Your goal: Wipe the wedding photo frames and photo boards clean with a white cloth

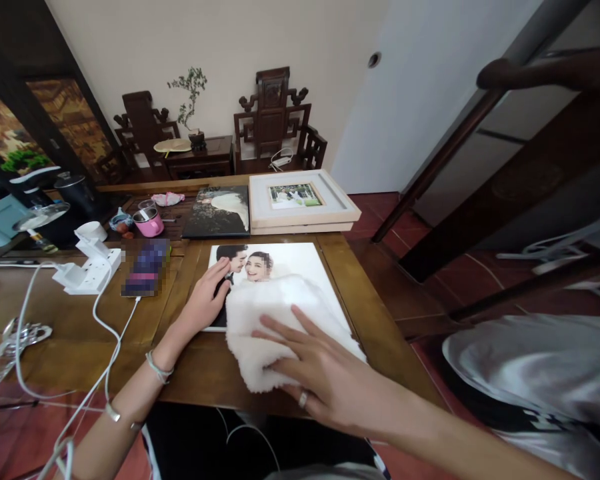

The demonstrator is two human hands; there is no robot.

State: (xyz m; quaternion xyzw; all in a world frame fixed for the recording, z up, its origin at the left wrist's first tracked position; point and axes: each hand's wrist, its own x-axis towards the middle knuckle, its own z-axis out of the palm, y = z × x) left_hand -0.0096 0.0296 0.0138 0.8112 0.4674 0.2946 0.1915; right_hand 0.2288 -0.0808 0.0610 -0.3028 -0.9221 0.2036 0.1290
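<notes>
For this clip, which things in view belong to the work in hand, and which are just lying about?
In use:
- white cloth, under the right fingers
- portrait panel, beneath the cloth, left fingers on its edge

Apparently just lying about, untouched:
- pink cup
- white power strip
- dark photo panel
- framed picture, possibly related

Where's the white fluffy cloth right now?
In the head view's lower middle, the white cloth lies over the near part of the photo panel, under the right hand and right of the left hand.
</notes>
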